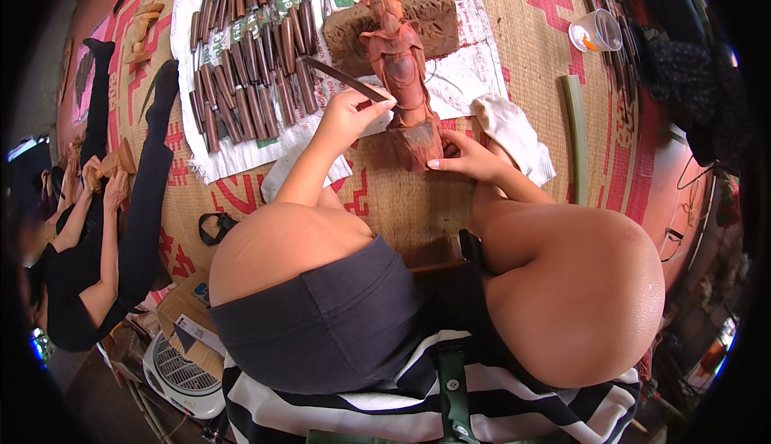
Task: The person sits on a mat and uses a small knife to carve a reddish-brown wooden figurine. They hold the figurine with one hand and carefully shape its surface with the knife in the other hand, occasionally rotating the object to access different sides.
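A reddish carved wooden figurine (404, 70) in robes lies tilted back, its upper part against a brown carved block (458, 26). My right hand (470, 159) grips the figurine's rough base, thumb on the near end and fingers at its right side. Pinched in my left hand (351, 116) is a narrow, flat, dark file (341, 76), pointing away to the upper left. Its near end meets the figurine's lower left side; whether it touches is hard to tell. Many wooden-handled carving chisels (241, 66) lie in rows on a white printed sack (474, 50) at the left.
White socks (514, 139) cover my feet beside the figurine. On the patterned mat stand a clear plastic cup (594, 31) and a green strip (575, 135) at right. More chisels (614, 50) lie beyond. At left, another person's hands (112, 179) hold a wooden piece. A fan (185, 376) stands near-left.
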### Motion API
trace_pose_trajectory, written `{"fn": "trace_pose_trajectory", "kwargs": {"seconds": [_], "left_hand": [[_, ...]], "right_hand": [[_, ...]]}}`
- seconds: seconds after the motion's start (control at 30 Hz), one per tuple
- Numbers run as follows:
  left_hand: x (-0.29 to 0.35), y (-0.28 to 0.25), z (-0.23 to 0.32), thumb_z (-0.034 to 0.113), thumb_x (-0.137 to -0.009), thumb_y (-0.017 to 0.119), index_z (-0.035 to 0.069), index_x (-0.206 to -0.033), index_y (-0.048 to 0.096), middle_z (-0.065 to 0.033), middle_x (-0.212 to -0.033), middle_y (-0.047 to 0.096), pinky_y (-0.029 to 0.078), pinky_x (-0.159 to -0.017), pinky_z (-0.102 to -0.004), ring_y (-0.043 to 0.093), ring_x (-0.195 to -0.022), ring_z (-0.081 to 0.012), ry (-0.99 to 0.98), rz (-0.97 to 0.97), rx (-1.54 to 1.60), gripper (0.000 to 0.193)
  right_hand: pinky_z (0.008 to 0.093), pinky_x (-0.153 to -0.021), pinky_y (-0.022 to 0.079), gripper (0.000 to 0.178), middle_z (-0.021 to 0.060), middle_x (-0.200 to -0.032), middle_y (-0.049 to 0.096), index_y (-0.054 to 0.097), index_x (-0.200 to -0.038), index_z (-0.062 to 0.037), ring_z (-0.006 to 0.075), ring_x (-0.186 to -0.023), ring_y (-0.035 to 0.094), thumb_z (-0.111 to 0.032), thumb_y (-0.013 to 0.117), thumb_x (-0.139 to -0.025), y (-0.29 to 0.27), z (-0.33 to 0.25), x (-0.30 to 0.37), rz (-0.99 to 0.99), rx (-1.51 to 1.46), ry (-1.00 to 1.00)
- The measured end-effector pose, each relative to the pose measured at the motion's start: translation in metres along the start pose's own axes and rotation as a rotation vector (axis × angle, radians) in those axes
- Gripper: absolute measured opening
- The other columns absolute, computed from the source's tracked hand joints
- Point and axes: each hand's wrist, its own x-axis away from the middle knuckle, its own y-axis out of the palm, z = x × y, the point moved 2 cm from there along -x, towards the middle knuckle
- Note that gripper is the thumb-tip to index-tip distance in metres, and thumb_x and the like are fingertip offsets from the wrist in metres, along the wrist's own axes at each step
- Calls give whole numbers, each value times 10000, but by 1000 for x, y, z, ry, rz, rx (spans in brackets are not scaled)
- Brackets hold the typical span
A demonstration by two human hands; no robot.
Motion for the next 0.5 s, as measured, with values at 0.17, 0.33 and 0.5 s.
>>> {"fn": "trace_pose_trajectory", "kwargs": {"seconds": [0.17, 0.33, 0.5], "left_hand": [[0, 4, 12, 98, -831, 622, -6, -923, 612, -78, -849, 624, 503, -601, -251, 623, -709, -159, -128, -54, 320, 139], [2, 4, 7, 101, -835, 619, -31, -868, 597, -110, -843, 623, 531, -657, -280, 641, -757, -194, -177, -77, 279, 138], [-1, 8, 6, 111, -835, 625, -30, -854, 596, -106, -831, 623, 526, -659, -272, 640, -740, -183, -220, -65, 157, 145]], "right_hand": [[282, -771, 430, 712, 93, -964, 569, 457, -1205, 14, 164, -864, 536, -404, 744, -705, -2, 3, 1, 7, -18, 10], [285, -781, 432, 725, 98, -980, 570, 448, -1221, 15, 167, -875, 539, -398, 745, -704, 0, 1, 1, 10, -13, 12], [288, -792, 434, 731, 106, -996, 572, 445, -1224, 16, 174, -888, 543, -400, 745, -703, 0, -3, 2, 7, -8, 20]]}}
